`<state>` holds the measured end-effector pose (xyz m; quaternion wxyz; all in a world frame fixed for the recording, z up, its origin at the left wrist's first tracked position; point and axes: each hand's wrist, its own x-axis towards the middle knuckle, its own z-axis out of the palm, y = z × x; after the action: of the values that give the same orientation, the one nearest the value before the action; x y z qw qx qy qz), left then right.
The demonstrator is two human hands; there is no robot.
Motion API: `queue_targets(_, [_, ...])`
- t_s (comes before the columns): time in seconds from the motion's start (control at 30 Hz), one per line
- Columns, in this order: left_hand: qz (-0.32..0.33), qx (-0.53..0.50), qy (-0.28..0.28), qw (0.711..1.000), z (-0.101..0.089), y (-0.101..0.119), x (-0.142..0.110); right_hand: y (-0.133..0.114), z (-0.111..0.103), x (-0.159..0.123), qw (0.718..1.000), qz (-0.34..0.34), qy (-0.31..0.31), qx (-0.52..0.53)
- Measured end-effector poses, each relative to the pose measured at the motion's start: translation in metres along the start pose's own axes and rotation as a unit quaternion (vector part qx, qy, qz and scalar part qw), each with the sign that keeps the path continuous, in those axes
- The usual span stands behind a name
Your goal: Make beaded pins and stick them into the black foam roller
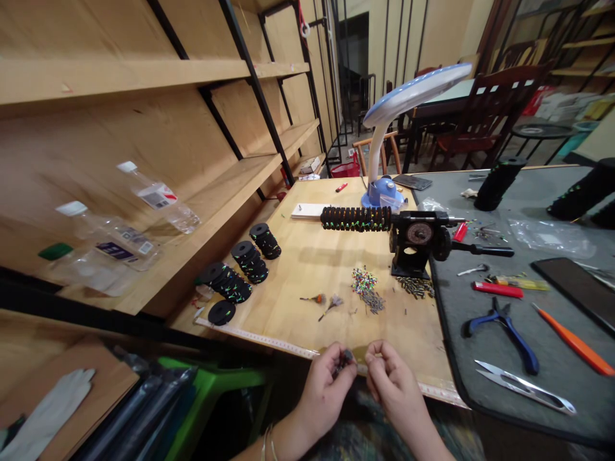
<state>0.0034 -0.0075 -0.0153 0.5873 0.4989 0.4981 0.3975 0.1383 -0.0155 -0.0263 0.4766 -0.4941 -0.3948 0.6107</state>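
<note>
L hand and R hand are held close together at near edge of desk, fingers curled in, not clearly touching. Small dark piece is pinched in L hand fingertips, over tape ruler; exact type can't be told, too small. R hand fingertips are pinched just beside it; whether anything is held there can't be told. Done so far, as seen: black rod in bench clamp is packed w/ black discs w/ bright tags, and 3 stacks of similar discs are lined up on desk, w/ 1 single disc lying flat near ruler. Left loose on desk: colored beads, dark small pcs, second dark pile by clamp base, 2 feathery bits. Grey mat at R carries blue pliers, thread snips, red lighter, orange-handled tool, 2 more black rods. Desk lamp is set at far edge. Plastic bottles are lying on wood shelf at L.
</note>
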Motion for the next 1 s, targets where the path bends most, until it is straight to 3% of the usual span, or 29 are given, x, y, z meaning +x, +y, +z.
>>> queue_targets(0.23, [0.003,-0.002,-0.003,1.0,0.0,-0.002,0.0,0.002,0.0,0.0,1.0,0.004,0.003,0.011])
queue_targets(0.5, [0.015,0.064,0.017,0.998,0.005,0.006,0.001,-0.003,0.0,-0.002,1.0,-0.006,-0.015,-0.009])
queue_targets(0.67, [0.004,0.076,0.021,0.997,0.002,0.01,0.002,-0.001,-0.008,-0.001,0.996,-0.05,-0.022,-0.077])
queue_targets(0.83, [0.055,0.107,0.011,0.993,-0.01,0.019,0.006,-0.002,-0.011,-0.002,0.982,-0.056,-0.056,-0.17])
queue_targets(0.93, [0.06,0.064,0.013,0.996,-0.012,0.02,0.009,-0.005,-0.009,-0.003,0.974,-0.074,-0.052,-0.209])
queue_targets(1.0, [0.027,-0.019,0.017,0.999,-0.01,0.018,0.012,-0.006,-0.008,-0.004,0.97,-0.097,-0.036,-0.221])
